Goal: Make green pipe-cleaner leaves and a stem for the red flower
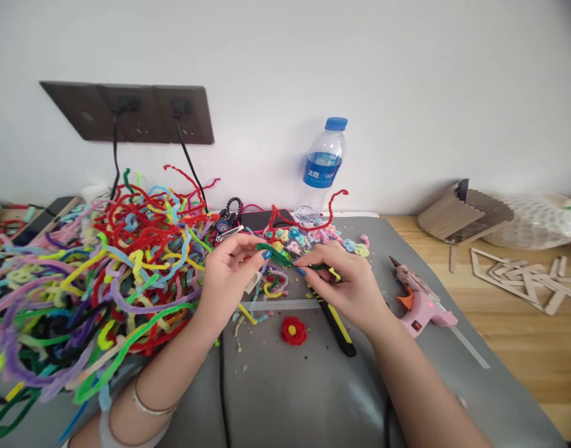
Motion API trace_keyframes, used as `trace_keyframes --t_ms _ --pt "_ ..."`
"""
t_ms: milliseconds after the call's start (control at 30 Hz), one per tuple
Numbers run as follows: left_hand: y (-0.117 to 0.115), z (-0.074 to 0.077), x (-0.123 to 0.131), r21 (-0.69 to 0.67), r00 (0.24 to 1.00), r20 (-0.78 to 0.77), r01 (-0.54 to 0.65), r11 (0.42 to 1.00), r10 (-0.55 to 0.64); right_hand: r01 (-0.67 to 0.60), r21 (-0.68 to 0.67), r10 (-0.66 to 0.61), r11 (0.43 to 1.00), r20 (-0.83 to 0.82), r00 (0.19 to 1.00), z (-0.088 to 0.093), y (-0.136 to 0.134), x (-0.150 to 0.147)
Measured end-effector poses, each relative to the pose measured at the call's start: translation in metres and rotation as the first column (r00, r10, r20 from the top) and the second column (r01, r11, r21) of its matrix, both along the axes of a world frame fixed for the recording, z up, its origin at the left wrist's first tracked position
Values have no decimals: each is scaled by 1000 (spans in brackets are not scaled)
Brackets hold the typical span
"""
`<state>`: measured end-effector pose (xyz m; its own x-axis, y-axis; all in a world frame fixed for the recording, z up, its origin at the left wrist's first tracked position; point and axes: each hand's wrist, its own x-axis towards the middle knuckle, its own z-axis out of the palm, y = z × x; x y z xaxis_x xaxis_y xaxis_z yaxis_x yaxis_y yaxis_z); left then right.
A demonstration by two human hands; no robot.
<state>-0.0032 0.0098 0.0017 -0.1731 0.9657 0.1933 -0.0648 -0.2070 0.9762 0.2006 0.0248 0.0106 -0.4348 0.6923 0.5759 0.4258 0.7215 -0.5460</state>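
Between my two hands is a dark green pipe cleaner [276, 256], bent into a narrow folded shape and held above the mat. My left hand [233, 274] pinches its left end between thumb and fingers. At its right end, the fingertips of my right hand [339, 280] close on it, and part of the green runs on under those fingers. Below lies a red pipe-cleaner flower [293, 330] with a yellow centre. Partly under my right hand rests a tool with black and yellow handles [337, 326]; its head is hidden.
A large tangle of coloured pipe cleaners [140, 267] covers the left side. Small pastel flowers [320, 233] lie behind my hands, near a water bottle [323, 165]. A pink glue gun [423, 302] sits at right, beside wooden sticks [523, 277]. A black cable [223, 386] crosses the mat.
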Motion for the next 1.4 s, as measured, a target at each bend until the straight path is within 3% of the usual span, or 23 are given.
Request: trace_keyframes --t_ms 1400 --pt "1 -3 3 23 998 56 8 1000 -9 23 -32 -23 999 15 1000 -3 0 0"
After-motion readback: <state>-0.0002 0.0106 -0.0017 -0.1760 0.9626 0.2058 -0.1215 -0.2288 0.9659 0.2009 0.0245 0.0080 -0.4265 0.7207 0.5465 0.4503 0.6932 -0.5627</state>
